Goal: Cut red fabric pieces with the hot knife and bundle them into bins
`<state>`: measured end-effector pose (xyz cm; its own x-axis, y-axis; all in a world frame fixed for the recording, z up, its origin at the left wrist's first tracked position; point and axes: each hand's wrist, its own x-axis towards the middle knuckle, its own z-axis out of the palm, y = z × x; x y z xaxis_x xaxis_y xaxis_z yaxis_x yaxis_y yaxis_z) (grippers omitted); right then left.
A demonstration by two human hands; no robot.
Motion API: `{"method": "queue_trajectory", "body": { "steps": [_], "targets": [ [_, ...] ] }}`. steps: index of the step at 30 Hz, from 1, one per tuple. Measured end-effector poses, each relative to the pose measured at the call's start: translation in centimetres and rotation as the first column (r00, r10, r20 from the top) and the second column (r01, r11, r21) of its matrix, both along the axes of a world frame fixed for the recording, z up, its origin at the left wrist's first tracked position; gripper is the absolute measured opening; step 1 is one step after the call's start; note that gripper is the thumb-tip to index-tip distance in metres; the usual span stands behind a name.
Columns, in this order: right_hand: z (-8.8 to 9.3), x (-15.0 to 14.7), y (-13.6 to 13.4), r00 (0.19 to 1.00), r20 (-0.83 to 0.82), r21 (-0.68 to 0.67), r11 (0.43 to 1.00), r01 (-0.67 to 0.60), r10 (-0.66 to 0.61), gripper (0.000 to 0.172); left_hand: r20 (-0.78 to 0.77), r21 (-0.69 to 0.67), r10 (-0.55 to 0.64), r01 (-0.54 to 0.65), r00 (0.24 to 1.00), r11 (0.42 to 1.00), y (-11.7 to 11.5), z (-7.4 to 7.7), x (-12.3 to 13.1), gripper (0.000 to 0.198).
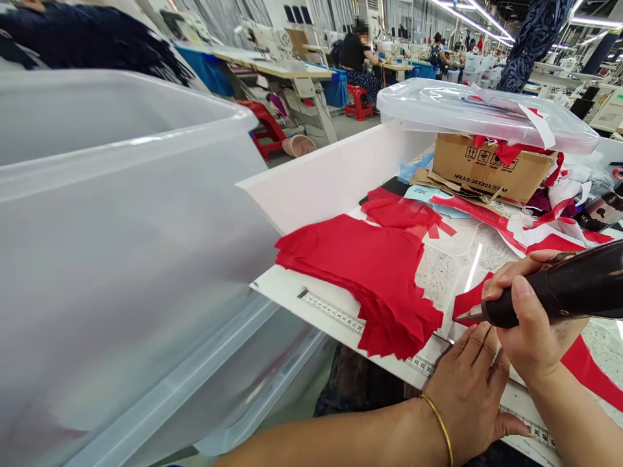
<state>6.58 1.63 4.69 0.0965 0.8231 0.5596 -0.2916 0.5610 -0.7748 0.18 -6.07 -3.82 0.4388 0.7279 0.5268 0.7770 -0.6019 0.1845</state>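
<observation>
The right hand [528, 324] is clamped round a black tool [569, 288], its metal tip down on a red fabric piece [468, 302]. The left hand [470, 383] lies flat with fingers spread, just beside it on the white surface [292, 288]. A stack of red fabric [370, 266] sits left of both hands, a cardboard box [487, 168] beyond them, and a clear bin [121, 227] far left.

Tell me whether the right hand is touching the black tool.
Touching. The head view shows the right hand wrapped around the black tool, with its thumb lying across the top of the handle.
</observation>
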Motion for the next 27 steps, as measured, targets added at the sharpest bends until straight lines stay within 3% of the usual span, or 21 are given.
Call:
{"method": "queue_trajectory", "body": {
  "steps": [9,13,21,27],
  "targets": [
    [-0.1,-0.2,0.2,0.999,0.03,-0.037,0.999,0.019,-0.018,0.02,-0.021,-0.041,-0.004,0.003,1.0,0.999,-0.1,0.0,0.0,0.088],
    [0.7,1.1,1.4,0.996,0.021,0.047,0.996,0.08,-0.081,0.025,-0.09,0.001,-0.006,0.006,0.996,1.0,0.5,0.9,-0.8,0.086],
    [0.1,4.6,6.9,0.947,0.059,0.077,0.948,0.31,-0.315,0.024,-0.245,-0.144,-0.123,0.089,0.962,0.986,4.0,2.5,-0.9,0.085],
    [-0.6,4.8,8.8,0.912,0.099,0.082,0.916,0.392,-0.398,0.027,-0.332,-0.307,-0.14,0.033,0.933,0.951,7.2,3.1,0.6,0.091]
  ]
}}
